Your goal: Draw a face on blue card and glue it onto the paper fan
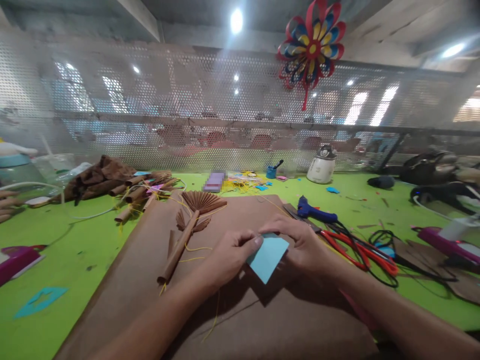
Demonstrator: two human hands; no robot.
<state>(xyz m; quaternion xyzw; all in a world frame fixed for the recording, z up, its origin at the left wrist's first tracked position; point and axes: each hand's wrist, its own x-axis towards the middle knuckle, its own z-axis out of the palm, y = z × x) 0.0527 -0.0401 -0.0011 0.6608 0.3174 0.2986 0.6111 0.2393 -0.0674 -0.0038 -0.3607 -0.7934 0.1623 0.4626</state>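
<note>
Two bare hands are seen closed on a small light-blue paper piece (267, 257), held just above a brown paper sheet (150, 280) spread over a bright green table (75, 240). The left hand (228, 255) is pinched on the piece's left edge, thumb on top; the right hand (303, 245) is clamped on its upper right edge, fingers curled together. The blue piece is judged to be at an early stage: it is already cut to a rough diamond, but no finished fold or glue can be made out on it. A completed brown paper fan leaf on a rolled stem (187, 225) is laid just to the left, which suggests part of the craft is done. A blue glue gun (313, 211) and red-handled scissors (360, 250) are left untouched to the right. A red, blue and yellow paper flower (311, 47) is hung on the perforated screen (150, 110) behind.
</note>
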